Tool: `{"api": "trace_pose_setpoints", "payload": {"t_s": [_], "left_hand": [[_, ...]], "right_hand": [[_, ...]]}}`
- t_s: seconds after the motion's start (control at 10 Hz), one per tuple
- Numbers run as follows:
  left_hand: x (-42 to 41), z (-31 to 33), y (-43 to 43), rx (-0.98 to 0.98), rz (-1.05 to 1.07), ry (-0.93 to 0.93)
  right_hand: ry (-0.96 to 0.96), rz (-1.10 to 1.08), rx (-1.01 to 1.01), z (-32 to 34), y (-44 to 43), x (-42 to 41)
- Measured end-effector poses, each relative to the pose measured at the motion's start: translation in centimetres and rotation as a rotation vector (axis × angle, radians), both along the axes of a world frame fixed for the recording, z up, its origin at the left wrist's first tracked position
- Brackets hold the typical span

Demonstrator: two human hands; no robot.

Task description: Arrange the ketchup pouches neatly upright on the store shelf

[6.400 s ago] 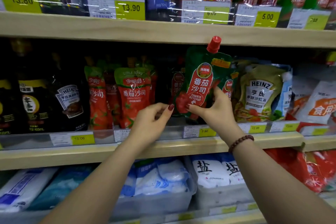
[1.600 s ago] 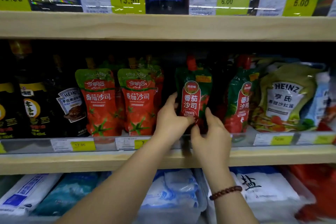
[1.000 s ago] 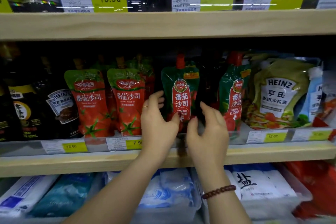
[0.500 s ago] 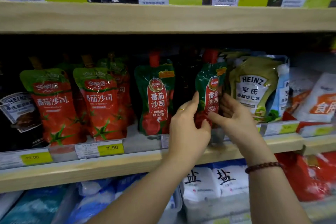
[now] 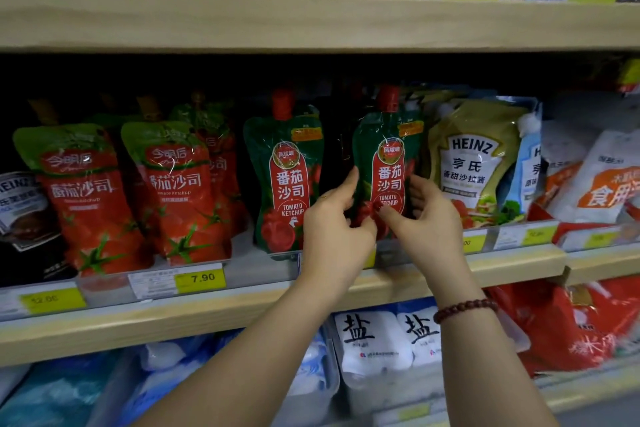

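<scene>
Two dark green ketchup pouches with red caps stand upright on the middle shelf [image 5: 242, 308]. The left green pouch [image 5: 285, 170] stands free. The right green pouch [image 5: 389, 163] is held at its lower part from both sides: my left hand [image 5: 334, 229] grips its left edge, my right hand [image 5: 427, 218] its right edge, thumbs meeting at the front. Further left stand two red ketchup pouches with green tops [image 5: 78, 194] [image 5: 176, 187], with more of them behind.
A Heinz salad dressing pouch [image 5: 474, 163] leans right beside the held pouch. A dark Heinz pouch [image 5: 20, 204] is at far left. White bags [image 5: 599, 177] lie at right. Salt bags [image 5: 381, 340] fill the shelf below. Price tags line the shelf edges.
Both hands left the left green pouch, which now stands alone, and moved right to the second green pouch. It has turned more upright and front-facing between them.
</scene>
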State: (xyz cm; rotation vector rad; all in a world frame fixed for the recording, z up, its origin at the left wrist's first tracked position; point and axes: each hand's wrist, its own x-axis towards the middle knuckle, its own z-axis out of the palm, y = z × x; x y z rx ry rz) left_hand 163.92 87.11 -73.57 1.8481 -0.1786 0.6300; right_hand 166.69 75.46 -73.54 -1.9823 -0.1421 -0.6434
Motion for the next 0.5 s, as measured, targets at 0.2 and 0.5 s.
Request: {"api": "trace_pose_setpoints", "payload": {"t_s": [0.2, 0.5], "left_hand": [[-0.2, 0.0, 0.5, -0.011, -0.062, 0.029], [-1.0, 0.3, 2.1, 0.048, -0.083, -0.016]], "right_hand": [[0.007, 0.046, 0.056, 0.2, -0.2, -0.3], [-0.062, 0.009, 0.21, 0.3, 0.5, -1.2]]}}
